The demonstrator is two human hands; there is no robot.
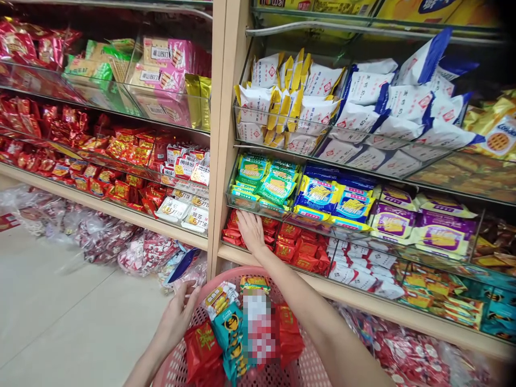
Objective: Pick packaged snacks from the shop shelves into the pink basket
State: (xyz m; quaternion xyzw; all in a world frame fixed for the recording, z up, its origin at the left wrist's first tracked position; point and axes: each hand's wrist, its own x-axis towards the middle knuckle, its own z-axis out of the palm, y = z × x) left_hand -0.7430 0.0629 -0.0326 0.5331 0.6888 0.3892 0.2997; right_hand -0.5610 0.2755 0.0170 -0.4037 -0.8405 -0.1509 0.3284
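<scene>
My right hand (pixel 252 232) reaches into the bottom shelf and lies over small red snack packets (pixel 229 228). Its fingers are stretched forward, with the tips near the glass edge of the shelf above. My left hand (pixel 177 314) is closed on the left rim of a pink plastic basket (pixel 171 357) with a perforated wall. Inside the basket are red packets (pixel 203 349), teal packets (pixel 229 333), a clear and yellow packet (pixel 221 298) and an orange-yellow packet (pixel 255 284). A blurred patch hides part of the basket's contents.
Glass-fronted shelves hold green biscuit packs (pixel 278 183), blue-yellow packs (pixel 318 192), purple packs (pixel 393 220) and white packets (pixel 371 88). A wooden upright (pixel 220 107) divides the two shelf units. Clear plastic bags (pixel 149 252) of goods lie on the tiled floor (pixel 60 301) below the left unit.
</scene>
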